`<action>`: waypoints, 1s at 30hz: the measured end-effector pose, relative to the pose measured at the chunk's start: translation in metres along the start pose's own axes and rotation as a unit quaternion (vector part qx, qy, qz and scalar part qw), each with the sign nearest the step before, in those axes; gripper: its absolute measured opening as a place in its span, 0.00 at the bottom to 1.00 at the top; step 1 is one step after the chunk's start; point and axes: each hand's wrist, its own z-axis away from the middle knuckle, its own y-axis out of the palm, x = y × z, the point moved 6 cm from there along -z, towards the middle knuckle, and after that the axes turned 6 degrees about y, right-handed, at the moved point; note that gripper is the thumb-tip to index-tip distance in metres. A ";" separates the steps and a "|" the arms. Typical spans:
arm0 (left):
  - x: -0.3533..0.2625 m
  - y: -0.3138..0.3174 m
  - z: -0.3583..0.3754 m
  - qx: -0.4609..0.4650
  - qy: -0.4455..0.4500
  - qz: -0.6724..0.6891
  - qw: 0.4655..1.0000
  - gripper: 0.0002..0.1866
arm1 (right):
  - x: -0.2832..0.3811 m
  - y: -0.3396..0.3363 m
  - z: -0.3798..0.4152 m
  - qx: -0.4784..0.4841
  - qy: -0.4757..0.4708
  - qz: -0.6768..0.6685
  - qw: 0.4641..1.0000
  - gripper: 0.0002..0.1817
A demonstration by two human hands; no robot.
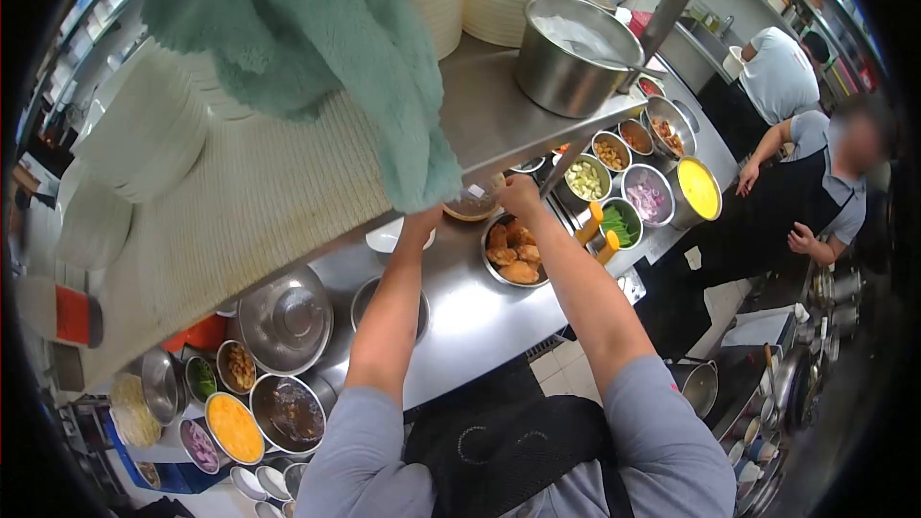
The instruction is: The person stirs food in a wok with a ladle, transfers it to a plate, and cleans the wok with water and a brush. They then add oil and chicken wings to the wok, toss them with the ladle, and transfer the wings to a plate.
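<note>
Both arms stretch forward beneath the overhead shelf. My right hand [521, 195] has its fingers curled in at the right edge of a round brownish container [470, 204] with a small white patch in it; what the fingers hold is too small to make out. My left hand [423, 221] is at the container's left, its fingers hidden behind the hanging green towel [408, 134]. Beside the left wrist sits a white bowl [384, 236]. Just below my right hand stands a metal bowl of fried chicken pieces [515, 254].
Stacked plates and a metal pot [578, 62] load the shelf [484, 86] above my hands. Pans of chopped onion [648, 194], greens and yellow liquid [698, 188] line the right; more bowls stand left, by an empty metal bowl [286, 318]. Two people [777, 201] work at right.
</note>
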 end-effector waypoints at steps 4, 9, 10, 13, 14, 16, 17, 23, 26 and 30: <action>0.038 0.008 -0.015 0.062 -0.106 0.055 0.991 0.23 | -0.008 0.023 -0.002 0.139 0.158 -0.172 0.963 0.18; 0.054 0.011 -0.010 0.097 -0.186 0.069 0.975 0.23 | -0.014 0.034 -0.024 0.123 0.035 -0.021 0.992 0.18; 0.057 0.011 -0.008 0.106 -0.204 0.070 0.971 0.22 | -0.013 0.033 -0.021 0.106 0.018 -0.029 0.994 0.19; 0.064 0.011 0.004 0.121 -0.240 0.072 0.960 0.22 | -0.005 0.016 -0.008 0.133 0.070 -0.077 0.986 0.22; 0.058 0.009 0.009 0.114 -0.182 0.069 0.974 0.22 | -0.006 0.017 -0.010 0.133 0.071 -0.081 0.985 0.22; 0.041 0.008 0.019 0.107 -0.128 0.064 0.984 0.21 | -0.006 0.017 -0.014 0.133 0.040 -0.084 0.987 0.24; 0.017 0.002 0.025 0.090 -0.131 0.038 0.987 0.21 | -0.005 0.017 -0.014 0.138 0.043 -0.086 0.986 0.24; 0.018 0.000 0.017 0.042 -0.076 -0.179 0.980 0.23 | -0.005 0.035 -0.025 0.129 0.011 0.041 0.991 0.23; 0.019 -0.001 0.013 -0.001 0.070 -0.283 0.957 0.25 | -0.016 0.046 -0.027 0.159 0.029 0.014 0.987 0.22; 0.005 -0.006 -0.001 0.059 0.047 -0.295 0.952 0.28 | -0.002 0.039 -0.029 0.097 -0.049 0.081 0.991 0.22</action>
